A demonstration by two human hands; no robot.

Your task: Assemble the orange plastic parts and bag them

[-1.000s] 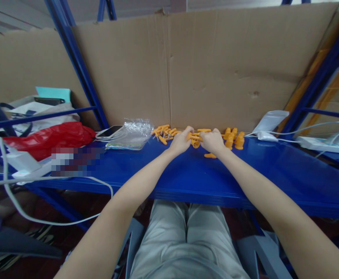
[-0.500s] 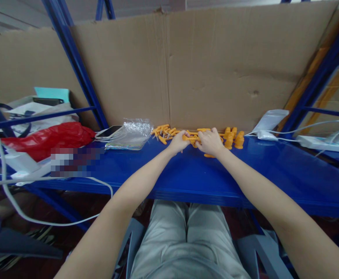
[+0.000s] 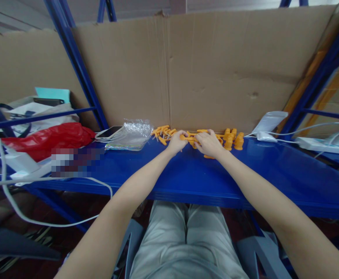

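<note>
Between my hands is a small orange plastic part [image 3: 189,138], its exact kind too small to make out. My left hand [image 3: 177,143] pinches its left end. The fingers of my right hand [image 3: 208,143] are closed about its right end and hide much of it. Loose orange pieces with metal springs [image 3: 162,133] lie in a pile just left of my left hand. To the right of my right hand stand several upright orange pieces [image 3: 233,139]. One more orange piece [image 3: 209,157] lies in front of my right hand, partly covered.
The blue shelf top [image 3: 187,178] ends at a cardboard wall [image 3: 216,69]. Leftward lie a clear plastic bag [image 3: 128,139], a phone [image 3: 109,132], a red bag [image 3: 56,137] and a white cable [image 3: 56,224]. Rightward are a white pouch [image 3: 270,126] and a power strip [image 3: 323,144].
Both hands stay at nearly the same place around the orange part. My right fingers have shifted slightly left along it, and the left grip has changed a little.
</note>
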